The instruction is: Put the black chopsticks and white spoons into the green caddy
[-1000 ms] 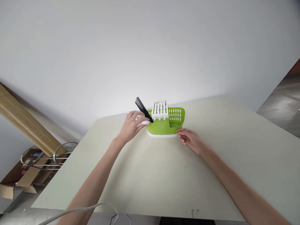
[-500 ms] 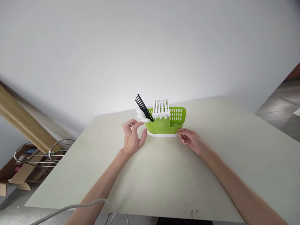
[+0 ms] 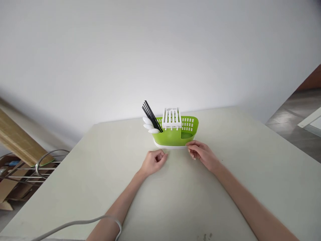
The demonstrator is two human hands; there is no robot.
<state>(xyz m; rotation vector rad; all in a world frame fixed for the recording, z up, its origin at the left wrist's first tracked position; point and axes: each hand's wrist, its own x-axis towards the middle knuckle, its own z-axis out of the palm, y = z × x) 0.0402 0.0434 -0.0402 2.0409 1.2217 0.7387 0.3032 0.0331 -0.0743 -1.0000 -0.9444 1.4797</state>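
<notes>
Pale and bare but for a green cutlery caddy (image 3: 175,135) near its far edge, the table (image 3: 225,194) runs up to a white wall, with a wire rack (image 3: 37,167) on the floor at the left. Half a second ago the left hand (image 3: 153,161) was raised and open beside the white spoons (image 3: 148,124) and black chopsticks (image 3: 151,114) standing in the caddy's left end; it has since dropped back and now rests loosely curled on the table in front of the caddy, holding nothing. Unchanged, the right hand (image 3: 202,154) keeps its half-open fingertips against the caddy's white base (image 3: 170,146) at the right front corner.
</notes>
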